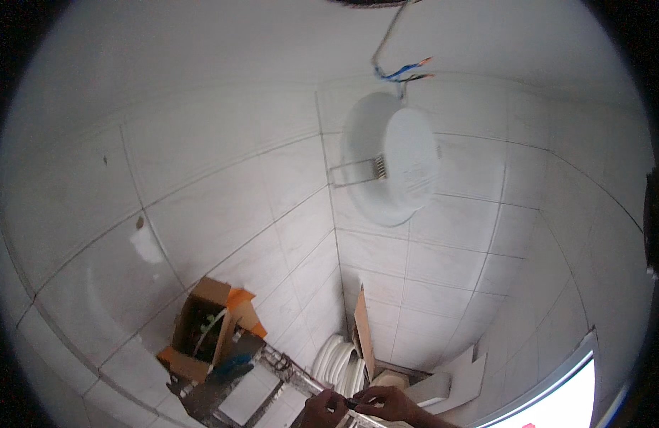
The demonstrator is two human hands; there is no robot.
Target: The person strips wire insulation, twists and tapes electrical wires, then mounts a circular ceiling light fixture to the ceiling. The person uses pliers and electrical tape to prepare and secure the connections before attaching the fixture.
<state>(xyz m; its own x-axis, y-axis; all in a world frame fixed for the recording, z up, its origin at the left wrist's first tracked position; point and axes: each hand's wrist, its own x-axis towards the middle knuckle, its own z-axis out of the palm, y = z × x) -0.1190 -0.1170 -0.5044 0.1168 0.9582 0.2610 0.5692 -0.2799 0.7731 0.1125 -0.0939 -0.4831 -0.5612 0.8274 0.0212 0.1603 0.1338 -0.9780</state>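
Note:
Low in the picture, my left hand (324, 408) and my right hand (388, 404) are close together, both with fingers pinched. Between their fingertips shows a small dark piece (351, 404), too small to name. Above and ahead, a round white recessed ceiling light (409, 160) hangs tilted, its spring clip (358, 172) sticking out to the left. Over it, a cable (388, 36) comes down from a dark hole in the ceiling. It ends in blue and dark wires (408, 70) with bare copper tips. Neither hand touches the light.
Below on the left, an open cardboard box (201, 328) stands on a cluttered surface beside a white flat panel (249, 394). White coiled tubing (336, 362) and an upright cardboard sheet (364, 332) are in the corner. Tiled walls (222, 200) surround me; a bright window (558, 399) is lower right.

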